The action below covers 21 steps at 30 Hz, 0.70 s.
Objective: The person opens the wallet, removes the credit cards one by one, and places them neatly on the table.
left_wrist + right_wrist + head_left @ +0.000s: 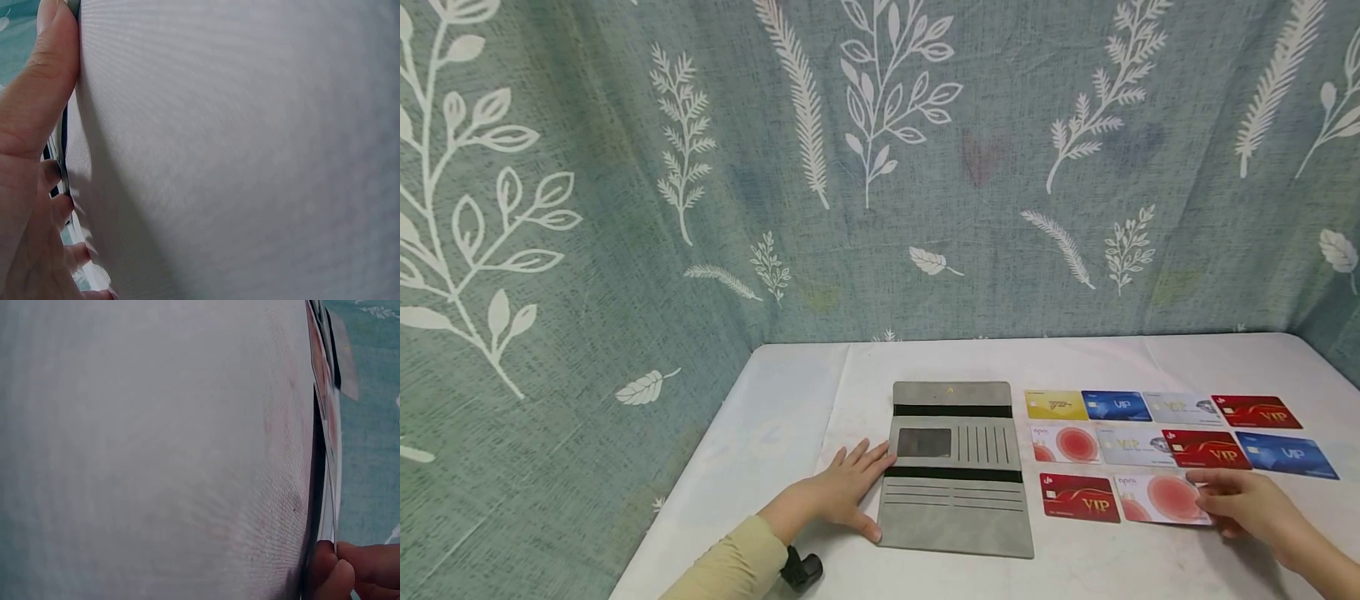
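An unfolded grey wallet point(955, 533) with card slots, a clear window and two black bands lies on the white table. My left hand point(846, 490) rests spread beside it, fingertips and thumb at its left edge; the left wrist view shows the thumb and fingers along that edge. With thumb and fingers, my right hand point(1251, 504) pinches the right end of a white card with red circles point(1161, 498). Seen edge-on in the right wrist view, that card point(332, 487) is tilted, its pinched end raised off the table. A red VIP card point(1078, 498) lies just left of it.
Behind the pinched card lie two rows of cards, among them a yellow card point(1055, 405), a blue VIP card point(1287, 455) and a red VIP card point(1255, 412). A black object point(805, 572) is by the left sleeve. A patterned green curtain point(880, 250) hangs behind the table.
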{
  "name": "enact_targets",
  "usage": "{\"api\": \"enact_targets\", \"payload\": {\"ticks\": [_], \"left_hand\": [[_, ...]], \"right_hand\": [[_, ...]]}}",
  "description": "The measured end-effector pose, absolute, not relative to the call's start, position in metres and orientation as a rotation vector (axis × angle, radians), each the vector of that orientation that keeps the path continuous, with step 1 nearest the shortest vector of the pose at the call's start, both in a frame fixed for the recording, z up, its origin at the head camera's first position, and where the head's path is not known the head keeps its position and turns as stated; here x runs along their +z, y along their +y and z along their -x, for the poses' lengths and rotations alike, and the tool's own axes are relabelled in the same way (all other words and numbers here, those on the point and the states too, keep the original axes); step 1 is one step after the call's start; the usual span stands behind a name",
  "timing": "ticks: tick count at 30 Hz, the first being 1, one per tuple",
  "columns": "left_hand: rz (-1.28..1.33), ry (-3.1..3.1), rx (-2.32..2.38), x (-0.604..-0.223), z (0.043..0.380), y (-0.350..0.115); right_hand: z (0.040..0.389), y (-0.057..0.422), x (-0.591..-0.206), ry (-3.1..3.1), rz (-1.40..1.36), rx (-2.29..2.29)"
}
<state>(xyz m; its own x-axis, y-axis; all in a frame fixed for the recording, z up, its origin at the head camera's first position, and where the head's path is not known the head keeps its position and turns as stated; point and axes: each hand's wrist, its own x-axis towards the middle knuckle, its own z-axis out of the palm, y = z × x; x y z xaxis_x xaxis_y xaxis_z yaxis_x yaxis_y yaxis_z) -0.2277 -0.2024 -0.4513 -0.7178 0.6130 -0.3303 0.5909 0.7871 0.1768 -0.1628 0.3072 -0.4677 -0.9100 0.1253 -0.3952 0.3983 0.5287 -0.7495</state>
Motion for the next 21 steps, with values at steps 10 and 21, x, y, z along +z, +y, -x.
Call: {"api": "enact_targets", "payload": {"ticks": [10, 21], "left_hand": [[-0.914, 2.588, 0.099, -0.45, 0.227, -0.203], [-0.917, 2.608, 0.095, -0.449, 0.226, -0.202]], "right_hand": [[0.165, 0.299, -0.466, 2.66, -0.236, -1.017], [0.17, 0.296, -0.467, 2.724, -0.162, -0.775]]}}
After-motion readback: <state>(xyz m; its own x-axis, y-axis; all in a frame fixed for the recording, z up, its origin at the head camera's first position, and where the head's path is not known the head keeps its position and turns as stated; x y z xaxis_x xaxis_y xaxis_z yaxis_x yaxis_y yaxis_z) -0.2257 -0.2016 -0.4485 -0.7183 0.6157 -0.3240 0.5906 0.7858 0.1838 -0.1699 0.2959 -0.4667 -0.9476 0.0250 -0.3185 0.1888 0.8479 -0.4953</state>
